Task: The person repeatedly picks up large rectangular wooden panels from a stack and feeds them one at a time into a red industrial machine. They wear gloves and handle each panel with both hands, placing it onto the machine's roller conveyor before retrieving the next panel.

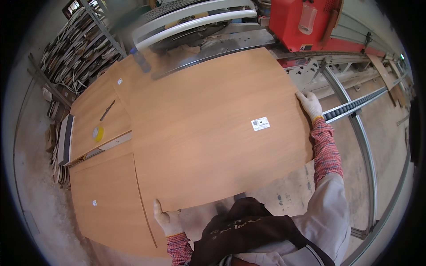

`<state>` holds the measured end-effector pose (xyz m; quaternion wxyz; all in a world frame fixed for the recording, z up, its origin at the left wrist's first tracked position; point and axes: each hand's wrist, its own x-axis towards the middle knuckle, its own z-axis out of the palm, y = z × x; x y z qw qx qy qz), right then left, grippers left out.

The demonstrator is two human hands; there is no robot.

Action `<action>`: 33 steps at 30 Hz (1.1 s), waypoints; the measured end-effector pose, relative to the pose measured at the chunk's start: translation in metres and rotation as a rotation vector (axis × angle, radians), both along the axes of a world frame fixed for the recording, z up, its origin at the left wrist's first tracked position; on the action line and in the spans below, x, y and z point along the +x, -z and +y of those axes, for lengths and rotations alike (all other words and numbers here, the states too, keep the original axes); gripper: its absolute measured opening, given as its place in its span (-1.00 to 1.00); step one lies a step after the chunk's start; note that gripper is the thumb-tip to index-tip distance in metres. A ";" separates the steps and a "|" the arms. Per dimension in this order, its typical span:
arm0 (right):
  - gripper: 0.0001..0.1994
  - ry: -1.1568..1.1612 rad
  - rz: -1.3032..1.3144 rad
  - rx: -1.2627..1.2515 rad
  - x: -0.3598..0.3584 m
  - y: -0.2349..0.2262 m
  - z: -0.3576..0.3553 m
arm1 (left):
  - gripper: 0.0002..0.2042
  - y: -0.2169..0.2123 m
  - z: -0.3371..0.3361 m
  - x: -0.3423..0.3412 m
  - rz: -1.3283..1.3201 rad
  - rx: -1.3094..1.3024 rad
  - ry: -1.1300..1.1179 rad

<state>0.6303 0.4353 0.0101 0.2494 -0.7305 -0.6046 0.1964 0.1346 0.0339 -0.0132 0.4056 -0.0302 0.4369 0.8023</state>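
Observation:
A large wood-grain panel (199,133) lies flat in front of me, with a white label (261,123) stuck on its right part. My right hand (310,105), in a white knitted glove, grips the panel's right edge. At its near left corner my left hand (166,218), gloved the same way, closes on the edge. The left thumb points forward along the panel; the fingers under it are hidden. To the left, beside my left hand, lies another wood-grain panel (106,204) with a small white label.
Further left, a stack of panels (100,117) carries a yellow tape roll (98,133) and a dark slim tool (107,110). A plastic bottle (141,60) stands at the back. A red machine (301,24) is at the far right, beside a roller rail (355,105).

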 end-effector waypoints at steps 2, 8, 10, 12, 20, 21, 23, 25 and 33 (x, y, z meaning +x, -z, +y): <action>-0.57 0.022 -0.292 0.205 -0.021 -0.006 -0.027 | -0.52 0.023 -0.011 -0.014 -0.051 0.075 0.127; -0.75 -0.312 -0.186 0.660 -0.151 -0.009 -0.238 | -0.55 0.003 0.000 -0.001 -0.158 0.117 0.227; -0.70 -0.472 -0.013 0.628 -0.196 -0.002 -0.276 | -0.57 0.000 0.001 -0.001 -0.225 0.102 0.221; -0.71 -0.516 0.072 0.676 -0.241 0.003 -0.289 | -0.57 0.007 0.004 -0.012 -0.295 0.070 0.216; -0.77 -0.345 0.019 0.853 -0.252 0.041 -0.269 | -0.45 0.001 -0.014 -0.092 -0.093 -0.055 0.475; -0.77 -0.360 0.046 0.849 -0.253 0.039 -0.269 | -0.47 0.001 -0.006 -0.129 0.039 -0.104 0.432; -0.76 -0.410 0.101 0.849 -0.254 0.029 -0.269 | -0.49 0.015 0.017 -0.228 0.024 0.050 0.764; -0.76 -0.394 0.067 0.853 -0.255 0.030 -0.271 | -0.48 -0.009 0.096 -0.212 0.218 -0.056 0.793; -0.80 -0.387 0.078 0.849 -0.243 0.022 -0.267 | -0.51 -0.029 0.208 -0.149 0.394 -0.383 0.691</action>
